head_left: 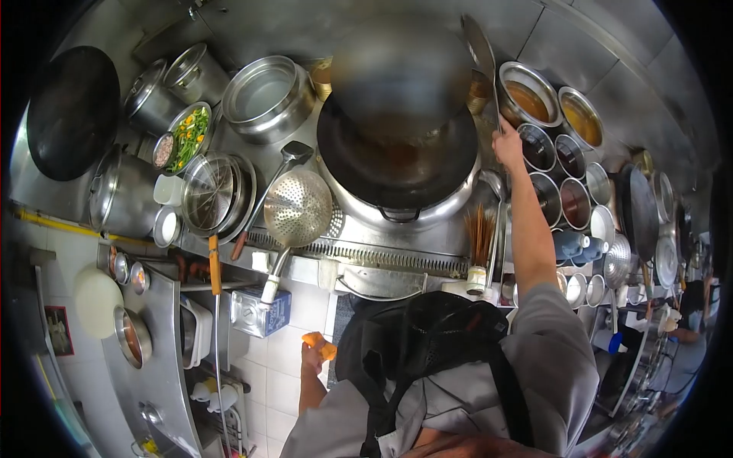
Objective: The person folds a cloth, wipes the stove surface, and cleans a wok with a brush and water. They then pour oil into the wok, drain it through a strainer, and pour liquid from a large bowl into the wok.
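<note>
My right hand [508, 145] reaches out beside the wok, fingers closed round the thin handle of a long metal utensil [479, 49]. Its broad, shallow head points away from me; I cannot tell its exact kind. A big dark wok [347, 164] sits on the round metal ring of the stove, with brownish residue at its bottom. Over its far part lies a grey blur that hides what is behind. Down by my left side, my left hand [311, 359] grips a bunched orange cloth [327, 347], clear of the counter.
A perforated skimmer [298, 206] and a spatula [296, 153] lie left of the wok. Farther left stand a steel pot [267, 126] and chopped vegetables [187, 137]. Sauce pots [527, 113] and seasoning containers crowd the right. Bamboo sticks [479, 240] stand near the front edge.
</note>
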Available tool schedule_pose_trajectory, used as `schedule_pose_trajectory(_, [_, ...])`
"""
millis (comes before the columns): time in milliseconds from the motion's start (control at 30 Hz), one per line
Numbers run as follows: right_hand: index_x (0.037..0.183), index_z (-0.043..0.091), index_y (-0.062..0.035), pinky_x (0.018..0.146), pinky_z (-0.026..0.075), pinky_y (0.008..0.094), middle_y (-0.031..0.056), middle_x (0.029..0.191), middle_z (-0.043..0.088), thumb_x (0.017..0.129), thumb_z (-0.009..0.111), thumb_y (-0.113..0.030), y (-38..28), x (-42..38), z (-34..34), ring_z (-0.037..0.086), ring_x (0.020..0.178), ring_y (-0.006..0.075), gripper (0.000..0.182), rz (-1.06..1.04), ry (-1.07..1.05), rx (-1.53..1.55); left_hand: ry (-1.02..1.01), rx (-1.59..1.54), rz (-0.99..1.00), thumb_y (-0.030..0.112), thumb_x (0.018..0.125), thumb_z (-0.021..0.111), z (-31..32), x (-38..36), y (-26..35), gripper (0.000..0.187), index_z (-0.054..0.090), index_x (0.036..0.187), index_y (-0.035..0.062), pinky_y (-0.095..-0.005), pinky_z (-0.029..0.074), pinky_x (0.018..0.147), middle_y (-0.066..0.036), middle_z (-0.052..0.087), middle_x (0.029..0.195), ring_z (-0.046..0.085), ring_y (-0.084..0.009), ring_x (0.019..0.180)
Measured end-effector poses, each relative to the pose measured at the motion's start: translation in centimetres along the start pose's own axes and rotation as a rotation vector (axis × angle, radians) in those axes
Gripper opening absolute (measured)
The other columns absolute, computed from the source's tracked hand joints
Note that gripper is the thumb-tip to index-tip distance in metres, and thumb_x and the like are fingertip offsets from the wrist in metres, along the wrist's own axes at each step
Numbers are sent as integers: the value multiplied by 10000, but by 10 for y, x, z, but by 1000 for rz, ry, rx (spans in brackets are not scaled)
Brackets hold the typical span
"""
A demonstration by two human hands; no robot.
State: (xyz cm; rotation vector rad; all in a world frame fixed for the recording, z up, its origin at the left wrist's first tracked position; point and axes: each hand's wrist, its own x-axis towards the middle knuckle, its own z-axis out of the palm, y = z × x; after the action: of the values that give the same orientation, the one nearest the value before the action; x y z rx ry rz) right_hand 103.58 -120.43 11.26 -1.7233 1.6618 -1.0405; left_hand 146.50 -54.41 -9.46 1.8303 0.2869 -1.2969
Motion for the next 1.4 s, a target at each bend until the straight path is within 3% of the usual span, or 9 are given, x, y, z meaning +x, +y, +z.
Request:
schedule_pose_trajectory(67, [1536, 510, -157, 412, 387, 286, 16, 627, 568, 945, 558, -94, 2, -11, -2, 485, 467, 98, 597, 297, -159, 108, -8, -18, 7, 108, 868, 769, 1, -2, -2, 570, 452, 1340, 82, -434, 632, 824, -123, 606, 1188, 682, -300, 1055])
schedule_pose_trajectory(300, [1513, 503, -94, 427, 430, 312, 49, 651, 598, 990, 591, -136, -37, -8, -11, 508, 457, 127, 532, 91, -35, 200, 12, 11, -28, 94, 862, 756, -10, 11, -14, 589, 439, 1358, 98, -494, 646, 807, -131, 623, 1177, 698, -320, 1018])
schedule_pose_trajectory(467, [1313, 523, -66, 379, 398, 254, 21, 682, 553, 1073, 561, -226, -153, -53, 15, 447, 433, 81, 292, 84, -365, 689, -14, -62, 53, 99, 825, 767, -22, 40, -32, 574, 512, 1339, 118, -499, 645, 775, -104, 654, 1130, 706, -293, 1008])
schedule_pose_trajectory(800, [1127, 621, -54, 361, 301, 226, -11, 641, 490, 1057, 578, -192, -296, -210, 260, 435, 457, 59, 161, 453, -1415, 1062, 78, -152, 138, 121, 887, 759, -33, 10, -32, 530, 487, 1336, 44, -463, 623, 863, -118, 638, 1166, 690, -281, 1051])
schedule_pose_trajectory(1000, [936, 570, -90, 398, 421, 259, 31, 682, 595, 1053, 607, -239, -347, -344, 409, 517, 471, 112, 193, 496, -1327, 1030, 143, -396, 261, 77, 934, 695, -72, -18, -84, 393, 532, 1290, 44, -431, 606, 838, -94, 647, 1123, 686, -257, 1006])
schedule_pose_trajectory(1133, [1026, 555, -82, 569, 560, 346, 86, 878, 699, 1076, 559, -333, -365, -408, 448, 673, 663, 184, 256, 531, -1398, 908, 225, -490, 255, 105, 910, 714, -86, -30, -98, 357, 568, 1233, 62, -405, 597, 804, -58, 661, 1055, 690, -221, 922])
schedule_pose_trajectory(1167, [1167, 566, -70, 747, 597, 404, 139, 1074, 715, 1077, 541, -383, -356, -414, 464, 723, 891, 252, 327, 532, -1603, 860, 198, -489, 278, 101, 905, 714, -89, -30, -99, 335, 583, 1211, 65, -401, 596, 803, -51, 662, 1032, 689, -216, 915])
schedule_pose_trajectory(1300, [1442, 461, -37, 992, 538, 472, 209, 1349, 628, 1044, 596, -411, -366, -437, 468, 640, 1221, 332, 563, 446, -1905, 583, 201, -480, 333, 79, 833, 723, -98, -14, -89, 276, 639, 1096, 88, -350, 566, 788, -6, 659, 929, 664, -162, 870])
schedule_pose_trajectory(1400, [1406, 524, -12, 893, 574, 396, 195, 1277, 686, 1052, 605, -331, -400, -439, 436, 716, 1075, 290, 483, 204, -1948, 189, 281, -363, 521, 104, 790, 739, -108, 0, -71, 300, 646, 1071, 55, -382, 568, 825, -37, 690, 943, 662, -187, 890])
